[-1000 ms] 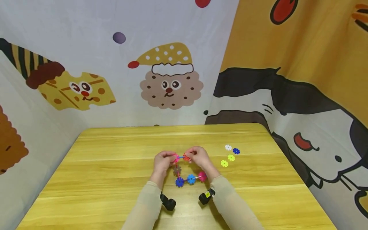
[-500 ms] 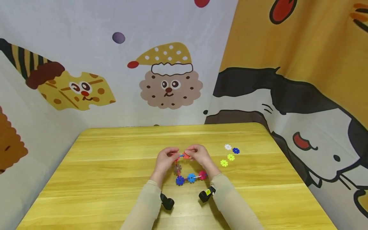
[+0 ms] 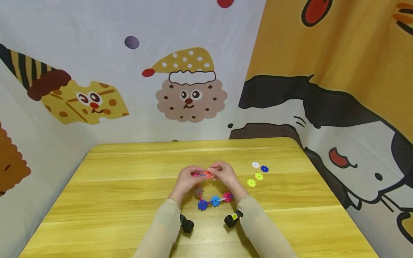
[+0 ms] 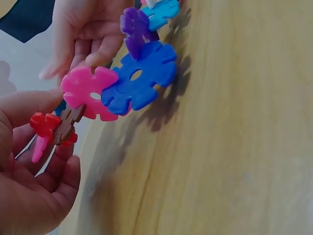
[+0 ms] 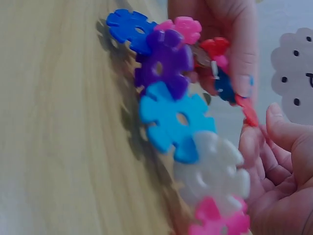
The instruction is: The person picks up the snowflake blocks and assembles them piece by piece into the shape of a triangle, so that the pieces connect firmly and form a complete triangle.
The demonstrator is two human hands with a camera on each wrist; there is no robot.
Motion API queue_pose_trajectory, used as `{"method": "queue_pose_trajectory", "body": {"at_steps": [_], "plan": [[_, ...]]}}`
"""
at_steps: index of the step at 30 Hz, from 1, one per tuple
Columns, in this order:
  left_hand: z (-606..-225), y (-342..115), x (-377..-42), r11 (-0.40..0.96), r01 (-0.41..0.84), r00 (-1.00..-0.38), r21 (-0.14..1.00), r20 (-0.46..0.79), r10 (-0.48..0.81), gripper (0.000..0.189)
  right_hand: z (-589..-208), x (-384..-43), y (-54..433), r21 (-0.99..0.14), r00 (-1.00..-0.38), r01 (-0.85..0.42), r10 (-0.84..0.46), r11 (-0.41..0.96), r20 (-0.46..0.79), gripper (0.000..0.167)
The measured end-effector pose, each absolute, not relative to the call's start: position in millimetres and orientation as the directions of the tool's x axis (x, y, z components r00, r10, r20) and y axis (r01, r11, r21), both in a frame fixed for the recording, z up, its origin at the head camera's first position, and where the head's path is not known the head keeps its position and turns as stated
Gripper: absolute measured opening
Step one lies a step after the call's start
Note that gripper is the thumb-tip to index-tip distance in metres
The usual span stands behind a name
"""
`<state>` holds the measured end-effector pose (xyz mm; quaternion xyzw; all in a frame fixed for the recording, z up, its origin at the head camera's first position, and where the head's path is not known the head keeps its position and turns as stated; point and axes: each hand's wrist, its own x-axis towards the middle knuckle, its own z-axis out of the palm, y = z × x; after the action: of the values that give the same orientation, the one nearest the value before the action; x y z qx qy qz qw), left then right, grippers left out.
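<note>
A chain of interlocking plastic snowflake discs bends between my hands. In the head view, my left hand [image 3: 187,180] pinches it near its far end, by a blue disc [image 5: 225,87]. My right hand [image 3: 226,174] pinches the red end disc [image 3: 208,174], right at the left fingertips. The left wrist view shows red [image 4: 44,125], brown [image 4: 68,126], pink [image 4: 78,89] and dark blue [image 4: 155,66] discs slotted edge to edge. Purple [image 5: 171,54], light blue [image 5: 161,120], white [image 5: 208,171] and another pink disc [image 5: 210,220] continue the chain toward me, close over the table.
Loose discs lie on the wooden table [image 3: 96,200] right of my hands: one white [image 3: 255,165], one blue [image 3: 264,168], two yellow-green [image 3: 259,176]. A cartoon-printed curtain [image 3: 113,71] hangs behind the table. Black wrist cameras [image 3: 187,225] hang below both sleeves.
My left hand has slid right from the pink disc toward the red end disc, so both hands' fingertips now nearly meet. The right hand has shifted slightly upward. The loose discs lie as before.
</note>
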<state>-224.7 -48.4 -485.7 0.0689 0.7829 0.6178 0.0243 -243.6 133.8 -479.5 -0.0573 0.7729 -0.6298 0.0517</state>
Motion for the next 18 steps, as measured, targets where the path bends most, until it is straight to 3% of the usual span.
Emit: {"method": "queue_pose_trajectory", "body": {"at_steps": [4, 10, 18], "plan": [[-485.3, -49.2, -223.0, 0.23, 0.064, -0.992, 0.971, 0.035, 0.125, 0.024, -475.8, -238.8, 154.3, -0.94, -0.99, -0.104, -0.127, 0.326, 0.065, 0.018], [-485.0, -51.7, -221.1, 0.228, 0.058, -0.993, 0.972, 0.032, 0.117, 0.024, -479.5, -234.7, 216.5, -0.767, -0.97, -0.241, -0.141, 0.594, 0.196, 0.014], [-483.8, -53.8, -219.7, 0.254, 0.05, -0.994, 0.966, 0.023, 0.106, 0.024, -478.9, -211.6, 274.0, -0.549, -0.976, -0.214, -0.162, 0.808, 0.142, 0.021]]}}
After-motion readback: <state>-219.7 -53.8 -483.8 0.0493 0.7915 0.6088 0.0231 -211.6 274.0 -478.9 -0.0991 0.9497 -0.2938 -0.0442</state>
